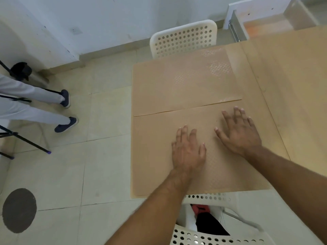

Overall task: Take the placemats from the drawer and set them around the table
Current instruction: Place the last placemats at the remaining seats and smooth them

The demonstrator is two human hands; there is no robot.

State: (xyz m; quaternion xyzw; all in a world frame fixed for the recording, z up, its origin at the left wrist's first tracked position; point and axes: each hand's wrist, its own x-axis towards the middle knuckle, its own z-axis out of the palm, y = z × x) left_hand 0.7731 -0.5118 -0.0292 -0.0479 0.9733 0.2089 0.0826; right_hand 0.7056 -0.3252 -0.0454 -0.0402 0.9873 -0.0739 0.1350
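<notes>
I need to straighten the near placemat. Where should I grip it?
Best grip: near-left corner of the near placemat, coming from the left. It lies flat and thin; there its rim seems to meet the edge of the table, so you could get under it.

no readable text, labels, numbers, signs

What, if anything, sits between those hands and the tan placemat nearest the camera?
Nothing visible does. The left hand and the right hand both lie flat, fingers spread, directly on the near tan rectangular textured placemat. It lies on the light wooden table, next to a second tan placemat.
</notes>
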